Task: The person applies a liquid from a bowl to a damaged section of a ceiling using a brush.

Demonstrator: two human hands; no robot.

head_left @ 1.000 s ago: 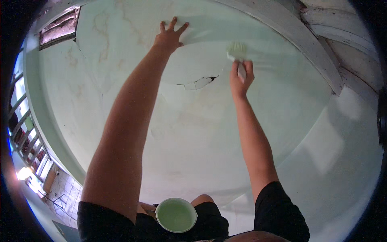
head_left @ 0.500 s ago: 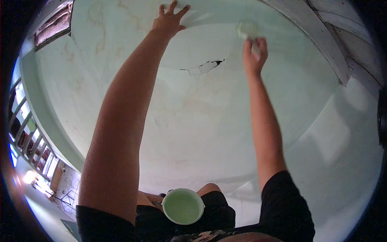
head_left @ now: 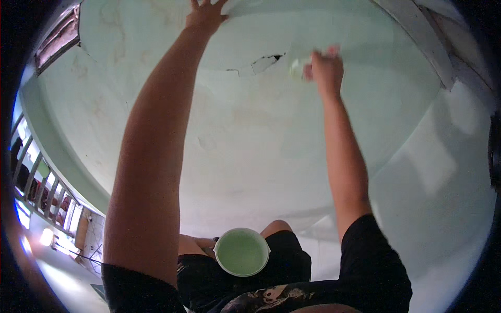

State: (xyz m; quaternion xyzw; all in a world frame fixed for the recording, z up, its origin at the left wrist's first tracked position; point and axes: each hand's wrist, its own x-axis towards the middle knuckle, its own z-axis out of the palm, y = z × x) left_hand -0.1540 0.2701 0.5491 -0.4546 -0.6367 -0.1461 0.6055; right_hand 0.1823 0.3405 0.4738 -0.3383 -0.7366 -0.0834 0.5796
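Observation:
Against the pale green wall (head_left: 250,141), my left hand (head_left: 205,19) lies with its fingers spread; their tips run out of the top of the picture. My right hand (head_left: 329,70) is closed round a paintbrush (head_left: 297,70), whose wide, pale green head is smeared by motion at the wall. Just left of the brush is a crack (head_left: 267,63) with a dark, broken opening. A round white bucket (head_left: 216,261) of light green paint (head_left: 241,253) sits low in front of me by my thighs. What supports the bucket is hidden.
Sloping beams (head_left: 417,31) edge the wall at upper right, and a whitish side wall (head_left: 417,172) meets it. A small framed opening (head_left: 58,39) is at upper left. Below it, a railing (head_left: 39,177) borders a lower area with a bright lamp (head_left: 47,237).
My right hand has brought the brush down and left, beside the crack, with the wrist turned. My left hand remains on the wall. The view has shifted slightly, so the wall sits higher.

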